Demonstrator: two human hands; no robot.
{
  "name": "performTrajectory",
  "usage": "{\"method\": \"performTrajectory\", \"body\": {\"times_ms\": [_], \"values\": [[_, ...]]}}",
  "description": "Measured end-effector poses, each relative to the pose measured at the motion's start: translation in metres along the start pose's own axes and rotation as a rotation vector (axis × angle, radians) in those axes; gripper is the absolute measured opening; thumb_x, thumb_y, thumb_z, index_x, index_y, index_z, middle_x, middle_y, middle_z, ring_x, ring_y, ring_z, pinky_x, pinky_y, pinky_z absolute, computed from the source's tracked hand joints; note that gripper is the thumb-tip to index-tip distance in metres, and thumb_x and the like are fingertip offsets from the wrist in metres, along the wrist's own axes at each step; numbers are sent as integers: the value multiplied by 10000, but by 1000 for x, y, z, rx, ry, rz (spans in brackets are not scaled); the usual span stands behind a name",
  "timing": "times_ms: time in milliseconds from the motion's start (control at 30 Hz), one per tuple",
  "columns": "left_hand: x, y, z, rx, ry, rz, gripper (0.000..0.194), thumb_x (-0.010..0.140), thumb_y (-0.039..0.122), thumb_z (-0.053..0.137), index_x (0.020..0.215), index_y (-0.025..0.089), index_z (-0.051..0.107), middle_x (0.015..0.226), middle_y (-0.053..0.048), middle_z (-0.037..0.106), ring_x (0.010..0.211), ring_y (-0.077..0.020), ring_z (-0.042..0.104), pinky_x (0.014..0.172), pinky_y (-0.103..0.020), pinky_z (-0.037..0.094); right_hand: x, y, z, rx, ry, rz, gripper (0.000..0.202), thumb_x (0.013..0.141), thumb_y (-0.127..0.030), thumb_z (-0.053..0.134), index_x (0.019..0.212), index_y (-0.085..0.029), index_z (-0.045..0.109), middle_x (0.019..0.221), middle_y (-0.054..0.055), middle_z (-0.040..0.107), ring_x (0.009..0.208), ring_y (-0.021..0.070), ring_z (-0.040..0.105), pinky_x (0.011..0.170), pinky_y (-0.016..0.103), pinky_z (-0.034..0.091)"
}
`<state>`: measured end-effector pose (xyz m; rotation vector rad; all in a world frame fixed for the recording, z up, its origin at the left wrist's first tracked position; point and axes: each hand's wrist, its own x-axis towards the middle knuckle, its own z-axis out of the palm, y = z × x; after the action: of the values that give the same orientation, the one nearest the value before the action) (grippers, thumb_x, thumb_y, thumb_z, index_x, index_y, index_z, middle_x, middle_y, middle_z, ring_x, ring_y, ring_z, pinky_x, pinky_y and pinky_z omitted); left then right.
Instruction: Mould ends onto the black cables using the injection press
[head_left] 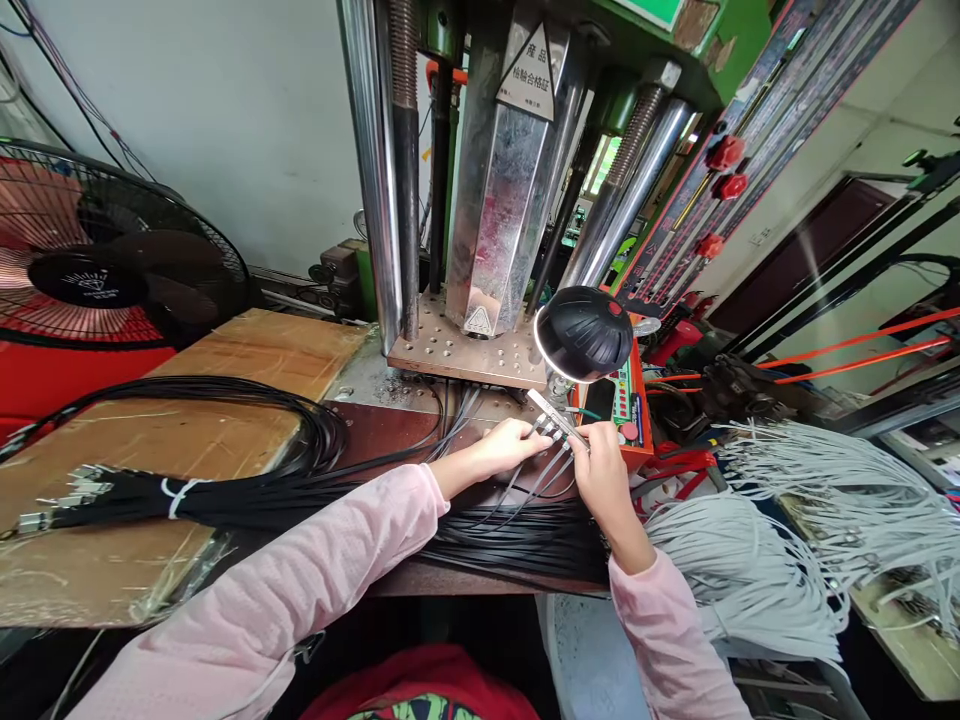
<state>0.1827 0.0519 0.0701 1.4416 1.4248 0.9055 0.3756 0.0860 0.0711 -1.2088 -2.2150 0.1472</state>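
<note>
My right hand (602, 472) grips the near end of a narrow pale metal strip (546, 408), which slants up and left under the lamp. My left hand (511, 447) is closed at its left side, thumb and fingers pinching thin grey cables (551, 468). Small light-coloured cable ends line up along the strip, between the two hands. Fingers partly cover where cables and strip meet. Below both hands lies a thick bundle of black cables (517, 545). Just beyond them stands the press's drilled metal plate (469, 362).
A round black lamp (589, 335) sits close above my right hand. The green press with steel columns (373, 180) rises ahead. At left are a cardboard sheet (247, 370), a tied black cable bundle (142, 497) and a fan (97, 270). White cables (750, 580) pile up at right.
</note>
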Motion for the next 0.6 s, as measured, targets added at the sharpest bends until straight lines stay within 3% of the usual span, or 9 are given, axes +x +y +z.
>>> {"method": "performTrajectory", "body": {"times_ms": [200,300,400,600], "values": [[-2,-8,-3,-250,-67,-1,571,810,657,513,805,119,705,736,-47,667,670,-152,530,669,-278,398,-6,6,1,35,20,22,243,991,-372,404,971,-191,566,1008,96,541,959,227,557,854,373,473],[-8,-6,-3,-72,-145,-50,545,785,657,573,769,133,726,706,-37,682,648,-153,543,672,-277,396,-9,11,2,53,44,49,235,985,-372,418,966,-191,566,1004,96,544,957,229,557,869,381,469],[-14,2,2,160,-115,-84,460,858,549,527,715,153,712,626,-15,644,613,-155,544,687,-285,393,-10,15,5,51,41,65,228,980,-368,427,950,-191,567,1004,95,546,956,229,555,876,384,465],[-19,13,4,327,-98,39,427,933,376,403,663,170,661,635,-15,649,634,-170,572,873,-345,403,-13,21,15,156,7,109,219,952,-361,465,904,-187,590,966,84,550,903,218,568,865,380,477]]}}
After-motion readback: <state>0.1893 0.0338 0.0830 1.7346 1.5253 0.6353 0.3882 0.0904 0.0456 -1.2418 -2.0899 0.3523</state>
